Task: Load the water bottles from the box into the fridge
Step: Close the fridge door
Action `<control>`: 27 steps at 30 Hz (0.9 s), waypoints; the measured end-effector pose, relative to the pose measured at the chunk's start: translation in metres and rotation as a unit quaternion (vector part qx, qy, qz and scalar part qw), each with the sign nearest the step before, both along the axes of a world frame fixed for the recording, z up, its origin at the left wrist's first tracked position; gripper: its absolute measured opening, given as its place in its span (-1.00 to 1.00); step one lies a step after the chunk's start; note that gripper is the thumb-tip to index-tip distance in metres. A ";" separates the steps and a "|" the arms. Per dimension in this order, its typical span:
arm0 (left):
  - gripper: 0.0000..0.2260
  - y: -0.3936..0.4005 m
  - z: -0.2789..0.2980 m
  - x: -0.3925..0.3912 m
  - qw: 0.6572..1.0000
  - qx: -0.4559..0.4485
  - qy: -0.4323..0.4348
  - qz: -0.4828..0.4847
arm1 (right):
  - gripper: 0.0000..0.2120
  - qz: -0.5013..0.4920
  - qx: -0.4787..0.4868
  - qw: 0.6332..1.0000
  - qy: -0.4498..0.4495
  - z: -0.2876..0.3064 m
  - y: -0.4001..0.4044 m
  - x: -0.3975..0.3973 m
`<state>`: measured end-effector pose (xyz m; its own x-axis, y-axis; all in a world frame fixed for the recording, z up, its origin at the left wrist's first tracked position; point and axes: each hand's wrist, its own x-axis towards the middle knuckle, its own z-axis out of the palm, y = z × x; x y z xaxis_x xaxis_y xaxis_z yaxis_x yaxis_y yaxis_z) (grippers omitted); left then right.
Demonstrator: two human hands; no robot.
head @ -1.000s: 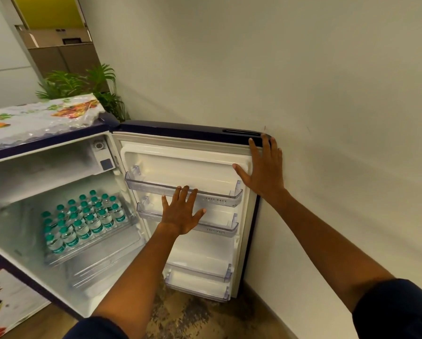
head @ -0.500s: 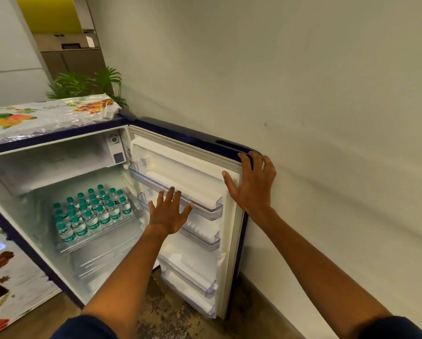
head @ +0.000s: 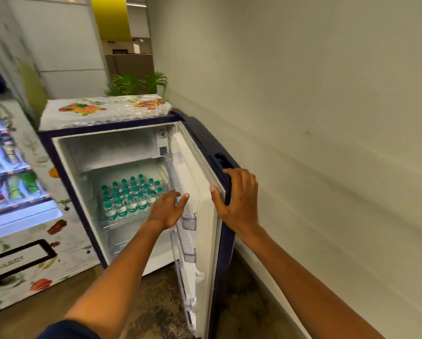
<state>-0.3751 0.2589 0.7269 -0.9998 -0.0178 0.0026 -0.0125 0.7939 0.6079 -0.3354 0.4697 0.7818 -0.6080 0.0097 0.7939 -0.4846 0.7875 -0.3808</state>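
Our right hand (head: 237,201) grips the free edge of the fridge door (head: 206,231), thumb on the pale inner lining and fingers curled over the dark blue outer face just below the recessed handle (head: 221,159). Our left hand (head: 167,209) hovers with fingers loosely spread and empty beside the inner side of the door, near its clear plastic door racks (head: 186,222); we cannot tell whether the fingertips touch them. The racks we can see hold nothing. The door stands partly swung, its edge turned toward us.

Inside the fridge (head: 82,192), the water bottles (head: 129,196) stand upright in tight rows on a single shelf (head: 122,222), green caps up and labels facing out, filling most of its width. The freezer compartment (head: 112,149) above them looks frosted and bare, and the space under the shelf shows only a pale drawer front. A crinkled plastic cover (head: 102,110) printed with fruit lies over the fridge top.

A leafy potted plant (head: 137,84) rises behind the fridge against the plain wall (head: 327,118) on our right. On our left stands a lit vending machine (head: 11,192), blurred, with packets on its shelves. The box is out of view.
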 end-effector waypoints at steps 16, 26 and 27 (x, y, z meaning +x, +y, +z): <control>-0.66 -0.118 0.098 0.086 0.937 0.222 0.257 0.088 | -0.47 0.304 0.049 0.949 -0.064 -0.004 -0.184 0.022; -0.54 -0.174 0.079 0.078 0.952 -0.106 0.261 0.117 | -0.39 0.281 0.143 0.944 -0.100 -0.017 -0.224 -0.023; -0.53 -0.179 0.079 0.073 0.950 -0.120 0.257 0.131 | -0.38 0.266 0.147 0.947 -0.105 -0.019 -0.225 -0.034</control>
